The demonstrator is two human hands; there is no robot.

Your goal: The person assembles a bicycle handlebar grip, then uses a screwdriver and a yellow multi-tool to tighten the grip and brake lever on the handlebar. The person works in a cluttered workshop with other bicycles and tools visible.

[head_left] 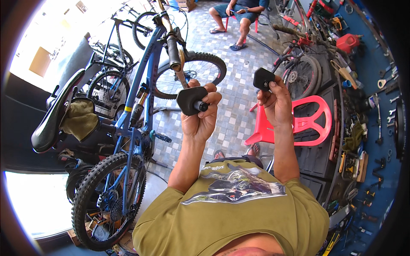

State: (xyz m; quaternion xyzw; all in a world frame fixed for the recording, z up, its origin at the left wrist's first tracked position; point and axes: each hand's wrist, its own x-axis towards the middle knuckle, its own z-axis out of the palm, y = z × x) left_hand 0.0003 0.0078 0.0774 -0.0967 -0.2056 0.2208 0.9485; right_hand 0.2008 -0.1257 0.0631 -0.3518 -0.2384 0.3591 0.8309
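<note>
Out in front of the chest, both hands are raised with a black pedal-like part in each. The left hand has its fingers wrapped tight round the left black part, a flat, rounded-triangle body with a short stubby axle poking out toward the right, so its long axis runs roughly sideways across the view. The right hand pinches the right black part up at the fingertips, thumb and forefinger narrow on its lower edge, the body standing above the knuckles.

What matters here: the two parts sit near each other but clearly apart, with the right one a bit higher and off to the right of the left one's axle end. That stub points generally toward the right hand. I can't quite tell if the right part has its own axle or a hole facing back; it's small and dark at this angle.

Left of all this is a blue mountain bike with a rag draped by its saddle; a red plastic chair sits behind the right hand, and tools hang on the blue wall.
</note>
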